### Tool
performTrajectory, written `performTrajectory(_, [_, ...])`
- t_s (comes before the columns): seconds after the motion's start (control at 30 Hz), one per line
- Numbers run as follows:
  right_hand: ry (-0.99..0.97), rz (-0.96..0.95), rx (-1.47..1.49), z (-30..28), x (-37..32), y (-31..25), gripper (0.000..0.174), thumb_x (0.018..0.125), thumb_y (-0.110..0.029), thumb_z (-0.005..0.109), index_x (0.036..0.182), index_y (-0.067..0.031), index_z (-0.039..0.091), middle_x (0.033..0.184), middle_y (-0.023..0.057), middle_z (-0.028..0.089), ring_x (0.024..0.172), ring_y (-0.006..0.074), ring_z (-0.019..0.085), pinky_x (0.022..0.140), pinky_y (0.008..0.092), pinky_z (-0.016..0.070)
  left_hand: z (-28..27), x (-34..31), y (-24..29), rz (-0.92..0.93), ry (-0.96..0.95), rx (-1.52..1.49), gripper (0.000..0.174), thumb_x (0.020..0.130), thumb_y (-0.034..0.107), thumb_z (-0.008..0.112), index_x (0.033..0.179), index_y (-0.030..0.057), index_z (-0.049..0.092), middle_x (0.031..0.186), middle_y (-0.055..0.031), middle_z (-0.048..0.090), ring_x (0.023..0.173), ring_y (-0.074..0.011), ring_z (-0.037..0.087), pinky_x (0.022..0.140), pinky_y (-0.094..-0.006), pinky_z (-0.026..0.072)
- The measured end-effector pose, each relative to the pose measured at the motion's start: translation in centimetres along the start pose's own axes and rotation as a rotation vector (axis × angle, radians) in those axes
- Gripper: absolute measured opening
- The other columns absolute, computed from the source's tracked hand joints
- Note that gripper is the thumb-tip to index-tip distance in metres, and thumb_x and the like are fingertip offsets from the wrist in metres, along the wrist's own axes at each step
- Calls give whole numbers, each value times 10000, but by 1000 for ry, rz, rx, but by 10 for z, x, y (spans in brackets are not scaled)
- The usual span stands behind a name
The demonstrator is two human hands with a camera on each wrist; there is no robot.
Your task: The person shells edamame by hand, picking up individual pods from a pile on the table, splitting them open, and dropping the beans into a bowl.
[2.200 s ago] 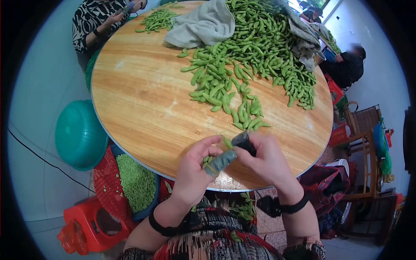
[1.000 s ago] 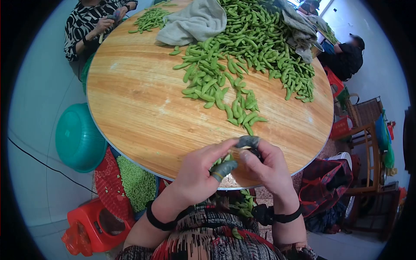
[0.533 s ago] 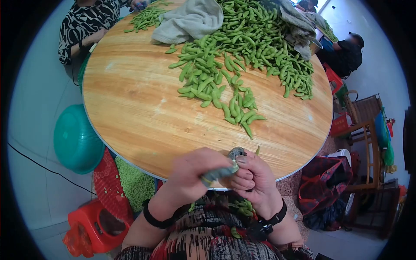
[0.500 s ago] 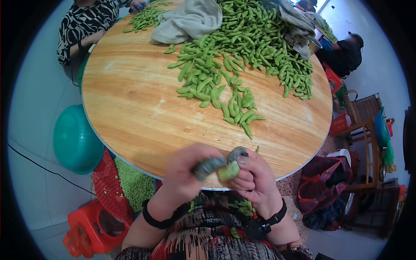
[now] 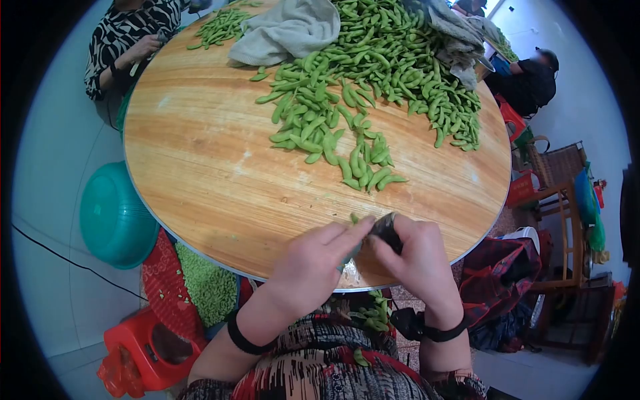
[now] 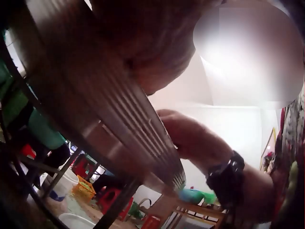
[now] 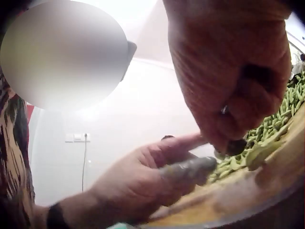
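Observation:
My left hand (image 5: 310, 263) and right hand (image 5: 421, 259) meet at the table's near edge. The tip of an edamame pod (image 5: 354, 218) pokes out beyond the left fingertips. The right wrist view shows the pod (image 7: 261, 155) lengthwise below my curled right fingers, where both hands' fingertips come together. A grey wrap (image 7: 190, 169) covers the left thumb; the right hand has a dark wrap (image 5: 388, 233) on a finger. The back of the left hand hides its palm from the head view. Loose pods (image 5: 310, 120) spread across the round table (image 5: 200, 173).
A large pod heap (image 5: 400, 60) and a grey cloth (image 5: 287, 33) lie farther back. Shelled beans (image 5: 210, 283) fill a basin below left, near a green tub (image 5: 120, 215) and red stool (image 5: 153, 347). Another person (image 5: 133, 47) sits at the table's far left.
The hands came together, drew slightly apart, and meet again at a pod tip. The right hand's split-looking green pod is out of sight. The nearest pod has left the loose group.

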State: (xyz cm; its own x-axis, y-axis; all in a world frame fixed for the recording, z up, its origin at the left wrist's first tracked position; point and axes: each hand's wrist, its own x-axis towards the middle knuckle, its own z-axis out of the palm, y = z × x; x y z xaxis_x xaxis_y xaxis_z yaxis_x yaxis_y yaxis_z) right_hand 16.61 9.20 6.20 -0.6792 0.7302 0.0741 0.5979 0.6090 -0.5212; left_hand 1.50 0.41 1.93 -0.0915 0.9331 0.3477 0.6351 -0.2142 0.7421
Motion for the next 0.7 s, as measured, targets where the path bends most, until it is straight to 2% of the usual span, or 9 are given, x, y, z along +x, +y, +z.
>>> performTrajectory(0.1, [-83, 49, 414, 0, -7, -2, 137, 822, -129, 601, 801, 3, 569, 621, 57, 578, 531, 182, 542, 509, 295, 431, 5, -1, 3, 5, 27, -47, 280, 763, -48, 592, 1029, 35, 622, 783, -60, 608, 749, -148, 576, 627, -267, 449])
performTrajectory(0.17, [-91, 164, 849, 1, -11, 1, 168, 901, -161, 528, 936, -6, 583, 692, -43, 516, 641, 42, 458, 545, 203, 393, 5, -1, 6, -364, 64, -535, 238, 774, -36, 592, 1003, 15, 635, 761, -24, 607, 687, -87, 537, 546, -228, 407])
performTrajectory(0.2, [-94, 162, 851, 2, -12, 0, 168, 901, -161, 528, 936, -6, 583, 692, -43, 516, 641, 42, 458, 545, 203, 393, 3, -2, 2, -365, 67, -532, 238, 774, -36, 592, 1003, 15, 635, 761, -24, 607, 687, -87, 537, 546, -228, 407])
performTrajectory(0.27, [-228, 337, 988, 2, -16, -5, 196, 933, -179, 474, 1005, -17, 558, 678, -43, 488, 622, 35, 432, 539, 179, 362, -1, -7, -6, -486, 64, -1153, 228, 776, -28, 588, 998, -7, 635, 764, -4, 599, 644, -25, 469, 490, -175, 322])
performTrajectory(0.37, [-336, 338, 1167, 9, -23, -10, 231, 966, -221, 402, 949, -34, 536, 653, -43, 466, 572, 30, 395, 507, 174, 317, -4, -6, 2, -517, 162, -1323, 228, 769, -13, 593, 992, -21, 638, 760, -10, 578, 610, -2, 425, 474, -146, 250])
performTrajectory(0.43, [-401, 347, 1244, 11, -25, -12, 262, 973, -236, 376, 854, -49, 517, 643, -40, 472, 551, 29, 390, 489, 177, 296, 0, -9, 0, -472, 198, -1292, 217, 759, -31, 579, 965, -17, 643, 764, -8, 566, 624, -13, 441, 489, -151, 276])
performTrajectory(0.6, [-386, 334, 1227, 14, -25, -13, 231, 966, -195, 393, 847, -42, 519, 627, -38, 468, 529, 28, 377, 481, 175, 291, 10, -11, -3, -374, 284, -1126, 205, 718, -80, 533, 879, -13, 640, 775, -14, 537, 669, -57, 486, 560, -173, 358])
performTrajectory(0.67, [-373, 340, 1184, 17, -24, -13, 221, 964, -179, 398, 840, -40, 518, 623, -37, 466, 520, 28, 371, 478, 176, 289, 14, -14, -6, -317, 296, -1097, 143, 765, -58, 580, 890, -18, 635, 814, -39, 582, 778, -101, 561, 700, -227, 440])
performTrajectory(0.7, [-359, 317, 1237, 21, -25, -10, 198, 959, -167, 410, 858, -38, 521, 633, -30, 476, 514, 29, 373, 466, 172, 287, 14, -14, -5, -317, 296, -1096, 143, 765, -58, 580, 890, -18, 635, 814, -39, 582, 778, -101, 561, 700, -227, 440])
